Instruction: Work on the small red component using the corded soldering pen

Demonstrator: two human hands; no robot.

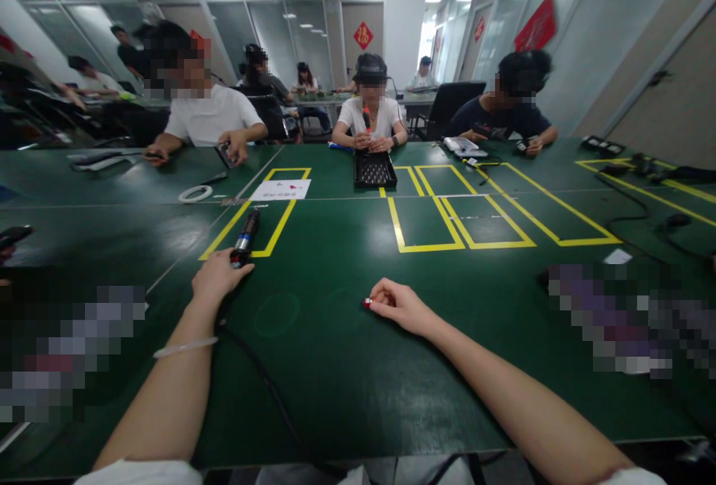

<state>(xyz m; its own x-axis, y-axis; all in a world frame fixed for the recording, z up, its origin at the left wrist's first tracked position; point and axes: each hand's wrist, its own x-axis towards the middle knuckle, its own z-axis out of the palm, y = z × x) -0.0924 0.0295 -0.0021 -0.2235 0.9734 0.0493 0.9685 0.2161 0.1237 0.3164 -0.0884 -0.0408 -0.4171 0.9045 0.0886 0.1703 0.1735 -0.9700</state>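
Observation:
My left hand point(219, 276) is closed round the near end of a black cylindrical tool point(247, 233) with a silver-blue band. The tool points away from me over the yellow tape, and its exact kind is unclear. Fingers of my right hand point(400, 304) are pinched on a small red and white piece point(367, 304), just above or on the green table point(335, 373). What that piece is I cannot make out.
Yellow tape outlines point(430, 248) mark the table. A printed sheet point(281, 189) lies beyond the tool, near a white tape ring point(195, 193). Opposite, a person works over a black tray point(374, 171). A black cable point(262, 373) runs beside my left forearm.

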